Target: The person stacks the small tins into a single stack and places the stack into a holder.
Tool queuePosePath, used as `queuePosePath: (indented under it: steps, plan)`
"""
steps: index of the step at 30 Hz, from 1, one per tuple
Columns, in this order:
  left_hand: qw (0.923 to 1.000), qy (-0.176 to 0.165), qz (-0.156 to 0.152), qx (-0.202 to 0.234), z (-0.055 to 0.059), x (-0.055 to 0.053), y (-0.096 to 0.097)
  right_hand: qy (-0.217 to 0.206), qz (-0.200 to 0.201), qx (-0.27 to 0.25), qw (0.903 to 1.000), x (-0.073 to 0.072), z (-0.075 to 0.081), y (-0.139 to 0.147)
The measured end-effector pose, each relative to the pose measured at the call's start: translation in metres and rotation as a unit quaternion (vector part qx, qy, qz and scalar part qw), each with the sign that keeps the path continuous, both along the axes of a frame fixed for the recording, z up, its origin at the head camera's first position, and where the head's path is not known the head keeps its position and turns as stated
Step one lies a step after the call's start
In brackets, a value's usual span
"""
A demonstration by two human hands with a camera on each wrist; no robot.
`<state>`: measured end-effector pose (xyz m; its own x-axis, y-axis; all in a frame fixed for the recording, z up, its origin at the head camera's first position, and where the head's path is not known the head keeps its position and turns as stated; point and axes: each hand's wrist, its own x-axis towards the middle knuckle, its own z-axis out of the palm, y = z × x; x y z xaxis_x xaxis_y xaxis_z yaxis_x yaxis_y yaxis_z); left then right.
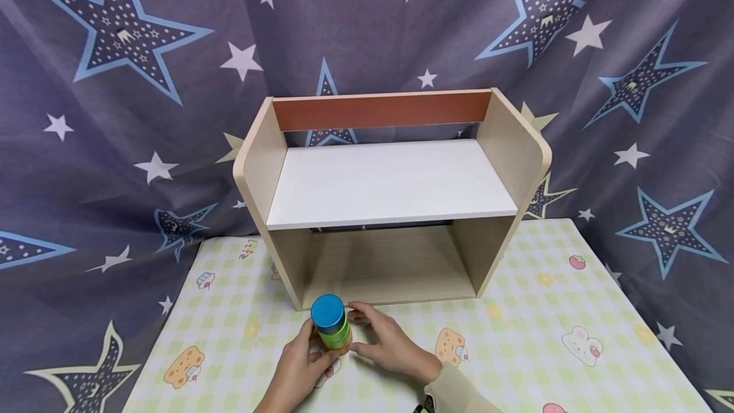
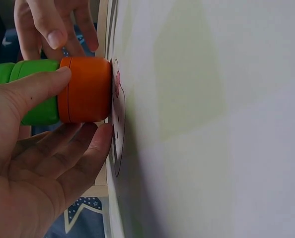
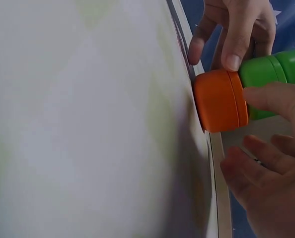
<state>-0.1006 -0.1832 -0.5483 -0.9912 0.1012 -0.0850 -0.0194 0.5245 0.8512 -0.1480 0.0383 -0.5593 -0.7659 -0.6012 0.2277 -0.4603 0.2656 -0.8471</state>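
A cylindrical stack (image 1: 335, 332) stands upright on the table, just before the shelf's front edge. Its top is blue (image 1: 327, 312), its middle green (image 3: 264, 72), and its lowest section orange (image 2: 89, 90). From the left, my left hand (image 1: 299, 367) holds it, with the thumb (image 2: 43, 87) over the green-orange seam and the fingers curved round the far side. On the opposite side, my right hand (image 1: 392, 344) has its thumb (image 3: 271, 96) at the seam. The other right fingers are spread and stand apart from the stack.
A two-level wooden shelf (image 1: 392, 180) with a white upper board stands behind the hands. The table has a green-and-white checked cloth (image 1: 527, 349) printed with cartoon figures. A dark star-patterned curtain (image 1: 189, 11) hangs behind and at both sides.
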Motion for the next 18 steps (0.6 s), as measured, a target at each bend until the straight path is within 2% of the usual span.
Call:
queuePosePath:
  steps: [12, 18]
  plan:
    - [0.9998, -0.008, 0.001, 0.019, 0.001, 0.000, 0.002, 0.024, 0.017, -0.015, 0.9995, -0.002, -0.004, -0.011]
    - [0.9999, 0.003, 0.009, 0.013, 0.001, 0.001, 0.003, 0.015, 0.012, -0.008, 0.9998, -0.002, -0.004, -0.013]
